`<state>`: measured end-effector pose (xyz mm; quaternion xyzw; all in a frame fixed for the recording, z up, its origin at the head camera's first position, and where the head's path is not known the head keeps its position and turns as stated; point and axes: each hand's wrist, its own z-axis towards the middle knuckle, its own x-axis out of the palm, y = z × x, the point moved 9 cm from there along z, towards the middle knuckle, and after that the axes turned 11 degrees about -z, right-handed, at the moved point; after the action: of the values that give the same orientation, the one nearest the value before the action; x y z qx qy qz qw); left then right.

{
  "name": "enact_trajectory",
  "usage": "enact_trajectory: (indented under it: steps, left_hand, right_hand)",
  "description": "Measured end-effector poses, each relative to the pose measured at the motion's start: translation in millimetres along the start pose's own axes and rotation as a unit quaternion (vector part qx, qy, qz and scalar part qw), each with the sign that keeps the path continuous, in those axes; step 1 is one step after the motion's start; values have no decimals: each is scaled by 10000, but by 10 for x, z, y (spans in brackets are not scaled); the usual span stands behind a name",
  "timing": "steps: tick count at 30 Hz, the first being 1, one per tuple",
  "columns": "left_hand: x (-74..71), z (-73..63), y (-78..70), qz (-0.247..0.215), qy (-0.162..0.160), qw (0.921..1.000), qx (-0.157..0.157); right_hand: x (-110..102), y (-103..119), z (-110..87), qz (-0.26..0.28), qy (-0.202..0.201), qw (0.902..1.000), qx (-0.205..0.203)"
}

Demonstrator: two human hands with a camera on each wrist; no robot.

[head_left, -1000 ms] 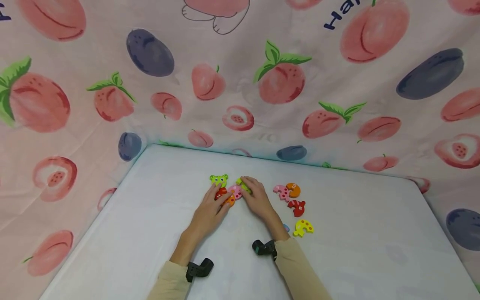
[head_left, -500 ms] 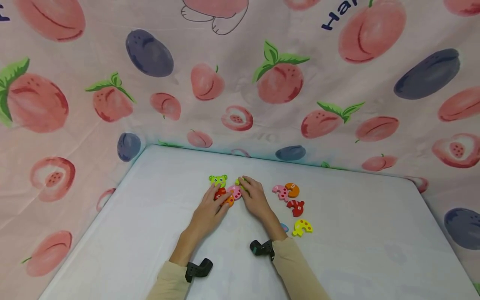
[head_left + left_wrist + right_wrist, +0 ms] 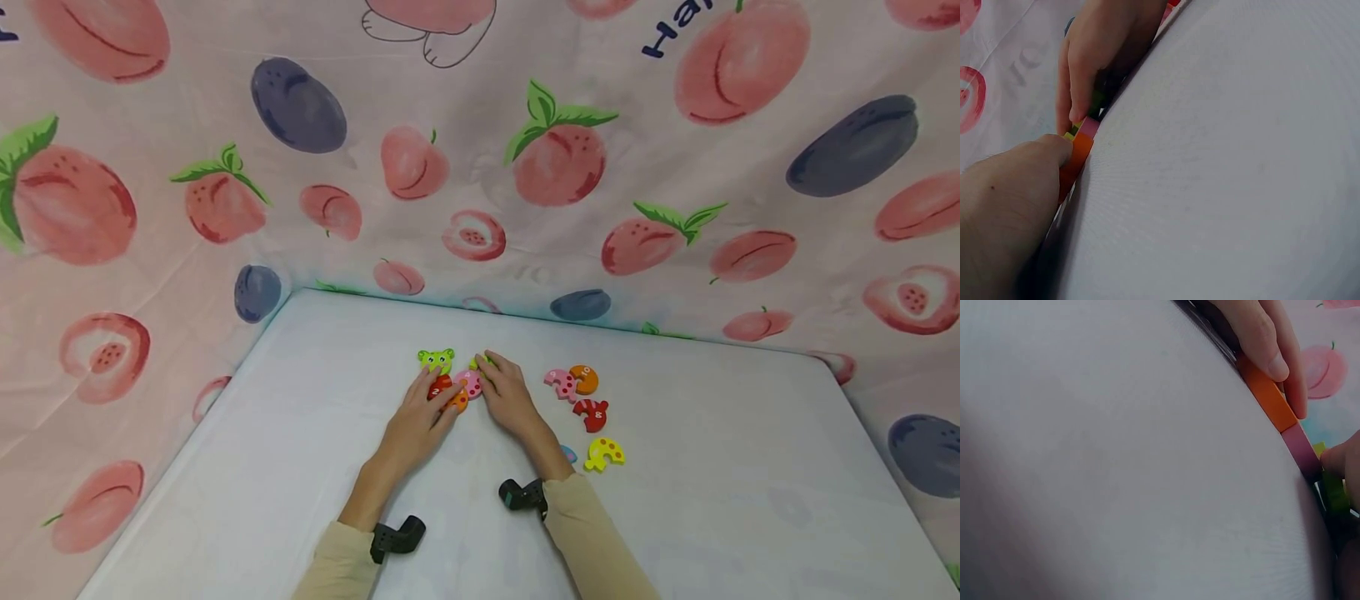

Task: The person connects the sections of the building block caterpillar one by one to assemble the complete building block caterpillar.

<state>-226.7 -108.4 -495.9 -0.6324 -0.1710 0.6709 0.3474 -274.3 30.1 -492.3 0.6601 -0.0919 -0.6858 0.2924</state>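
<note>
Fingers on the left hand [image 3: 416, 421] are spread and fairly straight, touching the red piece [image 3: 438, 387] and the orange piece [image 3: 461, 402]. Fingers on the right hand [image 3: 513, 400] look like they're pinching the small green piece [image 3: 474, 364], but they cover most of it, so I can't swear to the exact grip. Between them sits the pink piece [image 3: 470, 384], touching the orange one, with the green right up by its other side; can't tell if there's a gap. Honestly, not much has changed over the last second: the right hand has just edged a hair toward the pink and hides more green. I'd call that a small fitting nudge, so the joining doesn't look finished to me. The frog-faced piece [image 3: 437, 359] is right at the left fingertips. Farther right, well apart, there's a pink spotted piece [image 3: 561, 383] touching an orange "10" piece [image 3: 585, 380], a red striped piece [image 3: 594, 415], a yellow spotted piece [image 3: 604, 452] and a bit of blue piece [image 3: 570, 454], all on the white table [image 3: 720, 492].
</note>
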Motion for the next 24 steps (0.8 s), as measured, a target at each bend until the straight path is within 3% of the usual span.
enact_trajectory:
  steps: [3,11,14,19,24]
  left_hand:
    - [3,-1,0,5,-8,10000,38]
    - [-2,-4,1,-49,-32,10000,-5]
    - [3,-2,-3,-45,-25,10000,4]
    - [22,-10,11,-51,51,10000,-43]
    - [7,-7,7,-35,0,10000,-13]
  right_hand:
    - [19,19,-3,-91,111,9999,-49]
    - [107,99,-49,-1011,581,9928,-263]
    - [116,107,-78,-1144,571,9916,-215]
    - [65,63,-184,-386,168,9990,117]
    - [-36,56,-375,338,-18,9988,363]
